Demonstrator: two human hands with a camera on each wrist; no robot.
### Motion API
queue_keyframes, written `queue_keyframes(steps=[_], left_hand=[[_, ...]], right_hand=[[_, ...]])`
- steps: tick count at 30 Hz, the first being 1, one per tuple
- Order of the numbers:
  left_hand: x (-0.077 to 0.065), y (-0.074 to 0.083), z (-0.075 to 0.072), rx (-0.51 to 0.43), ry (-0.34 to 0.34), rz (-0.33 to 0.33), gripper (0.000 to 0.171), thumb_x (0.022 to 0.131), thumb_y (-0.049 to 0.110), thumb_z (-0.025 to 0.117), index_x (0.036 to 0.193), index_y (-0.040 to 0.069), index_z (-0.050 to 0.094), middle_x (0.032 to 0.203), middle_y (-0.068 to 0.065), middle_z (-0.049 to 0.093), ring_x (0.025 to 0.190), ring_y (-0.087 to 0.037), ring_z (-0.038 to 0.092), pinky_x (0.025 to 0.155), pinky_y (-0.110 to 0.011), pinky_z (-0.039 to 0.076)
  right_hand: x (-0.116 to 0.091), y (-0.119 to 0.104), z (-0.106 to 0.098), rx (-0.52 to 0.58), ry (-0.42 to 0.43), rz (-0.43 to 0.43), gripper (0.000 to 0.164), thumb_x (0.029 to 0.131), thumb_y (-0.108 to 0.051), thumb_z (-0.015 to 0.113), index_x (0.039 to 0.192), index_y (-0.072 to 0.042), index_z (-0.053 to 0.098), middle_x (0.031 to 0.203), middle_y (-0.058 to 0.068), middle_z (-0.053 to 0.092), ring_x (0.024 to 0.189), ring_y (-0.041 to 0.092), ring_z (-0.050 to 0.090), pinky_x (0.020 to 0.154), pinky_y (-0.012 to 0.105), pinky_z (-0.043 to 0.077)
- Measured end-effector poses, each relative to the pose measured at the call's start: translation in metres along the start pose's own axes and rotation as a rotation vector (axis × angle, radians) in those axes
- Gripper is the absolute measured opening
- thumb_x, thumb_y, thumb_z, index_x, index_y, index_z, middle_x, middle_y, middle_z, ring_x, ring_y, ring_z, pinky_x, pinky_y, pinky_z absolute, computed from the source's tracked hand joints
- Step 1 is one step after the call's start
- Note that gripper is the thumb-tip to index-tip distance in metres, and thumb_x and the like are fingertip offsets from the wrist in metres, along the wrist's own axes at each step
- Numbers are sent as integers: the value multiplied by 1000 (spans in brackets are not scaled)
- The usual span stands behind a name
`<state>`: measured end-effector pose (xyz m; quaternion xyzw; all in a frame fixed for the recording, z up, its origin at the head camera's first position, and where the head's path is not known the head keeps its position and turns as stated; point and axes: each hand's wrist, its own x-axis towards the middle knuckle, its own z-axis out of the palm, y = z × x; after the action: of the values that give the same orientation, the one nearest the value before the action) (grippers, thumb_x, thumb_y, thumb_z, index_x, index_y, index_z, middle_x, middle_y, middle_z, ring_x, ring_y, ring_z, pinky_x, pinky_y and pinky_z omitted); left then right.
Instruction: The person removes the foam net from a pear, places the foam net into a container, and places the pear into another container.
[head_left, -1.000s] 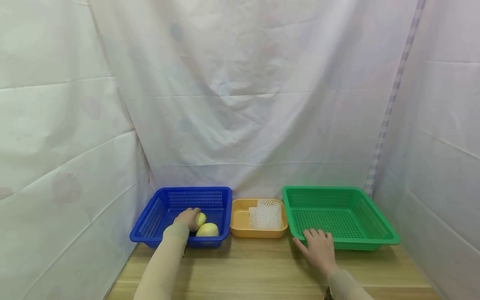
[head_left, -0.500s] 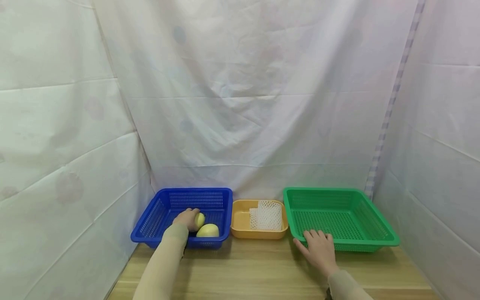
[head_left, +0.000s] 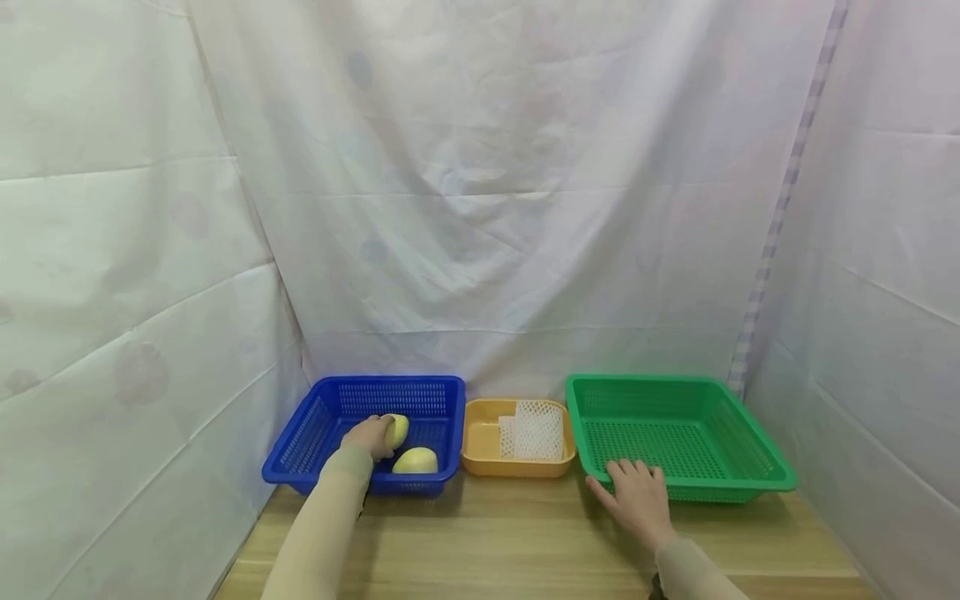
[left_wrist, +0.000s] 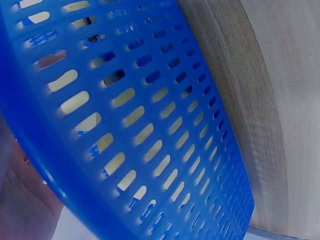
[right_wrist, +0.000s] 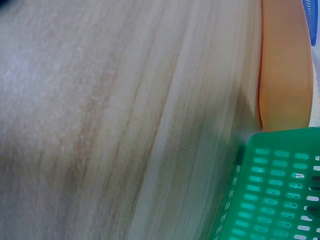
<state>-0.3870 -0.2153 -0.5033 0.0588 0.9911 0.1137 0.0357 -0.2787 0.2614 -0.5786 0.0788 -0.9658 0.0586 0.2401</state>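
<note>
In the head view, my left hand (head_left: 369, 437) reaches into the blue basket (head_left: 442, 482) and grips a pale yellow round fruit (head_left: 397, 431), whose near side the fingers cover. A second pale yellow fruit (head_left: 416, 460) lies just to the right, by the basket's front wall. The left wrist view is mostly the slotted wall of the blue basket (left_wrist: 150, 115), with part of my hand (left_wrist: 27, 195) at the lower left. Spread fingers of my right hand (head_left: 639, 500) rest over the front rim of the green basket (head_left: 735, 482). The right wrist view does not show that hand.
Between the two baskets stands a small orange tray (head_left: 480, 468) with white foam netting (head_left: 536, 432) in it. All of them stand on a wooden table (head_left: 495, 542). White cloth (head_left: 480, 208) hangs behind and on both sides.
My left hand has shifted slightly left and up with the fruit, which now shows more of its surface. My right hand stays at the green rim.
</note>
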Motion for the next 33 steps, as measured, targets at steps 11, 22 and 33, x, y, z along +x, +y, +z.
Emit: queue_keyframes(steps=[11, 22, 33], left_hand=[[-4, 0, 3, 13, 9, -19, 64, 77, 15, 80, 134, 7, 55, 131, -20, 54, 109, -39, 57, 85, -58, 48], [-4, 0, 1, 27, 3, -16, 64, 77, 15, 78, 135, 5, 54, 130, -21, 53, 109, -40, 57, 84, -59, 47], [-3, 0, -1, 18, 24, 4, 63, 79, 17, 78, 135, 5, 53, 131, -22, 53, 109, -41, 57, 84, -58, 49]], right_hand=[[-2, -1, 0, -4, -1, 2, 46, 86, -57, 63, 100, -14, 69, 91, 4, 64, 79, 26, 55, 67, 44, 35], [0, -1, -2, -1, 11, -4, 50, 87, -58, 61, 103, -12, 69, 94, 5, 66, 81, 26, 55, 68, 44, 35], [1, 0, -2, 6, 23, -9, 50, 86, -58, 62, 102, -11, 69, 94, 6, 66, 81, 27, 56, 68, 45, 36]])
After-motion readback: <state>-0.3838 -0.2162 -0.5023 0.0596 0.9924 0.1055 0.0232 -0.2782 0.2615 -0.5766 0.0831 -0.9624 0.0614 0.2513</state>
